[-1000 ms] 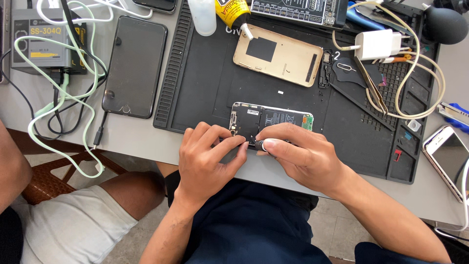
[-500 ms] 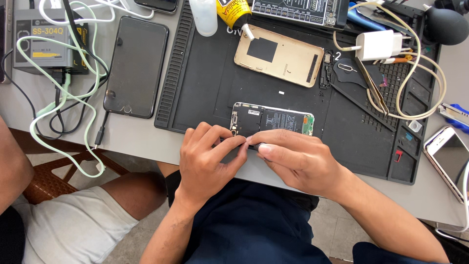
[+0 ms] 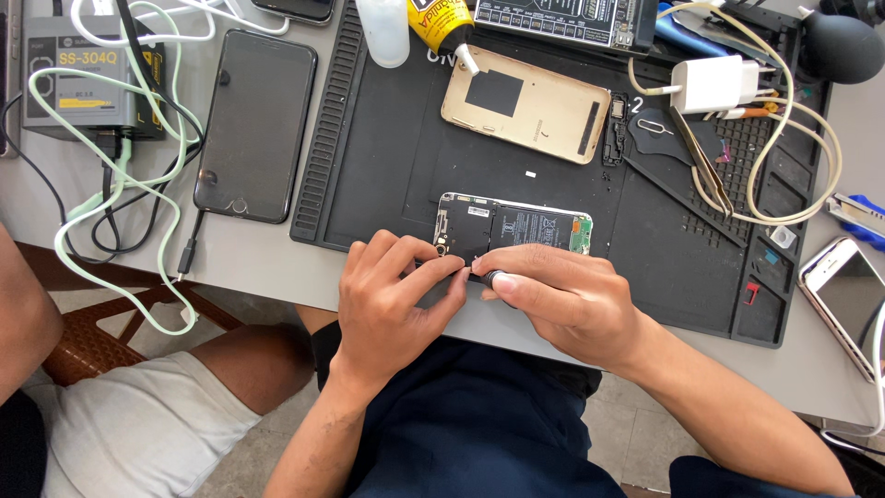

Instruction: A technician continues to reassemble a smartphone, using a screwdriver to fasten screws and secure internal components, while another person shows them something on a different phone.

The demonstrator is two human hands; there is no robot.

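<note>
An opened phone (image 3: 513, 227) w/ exposed board & battery is steadied on the black work mat (image 3: 387, 175) by the left hand (image 3: 392, 300), fingers curled narrow on its near edge. A small dark tool (image 3: 489, 276) is pinched in the right hand (image 3: 562, 300), just right of the left, tip at the phone's near edge. A gold back cover (image 3: 525, 103) lies well beyond both hands.

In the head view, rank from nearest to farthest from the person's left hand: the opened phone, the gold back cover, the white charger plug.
1. Opened phone with exposed board: touching the left hand, on the black mat's near edge.
2. Gold rectangular back cover: farther up the mat.
3. White charger plug: far right corner.
</note>
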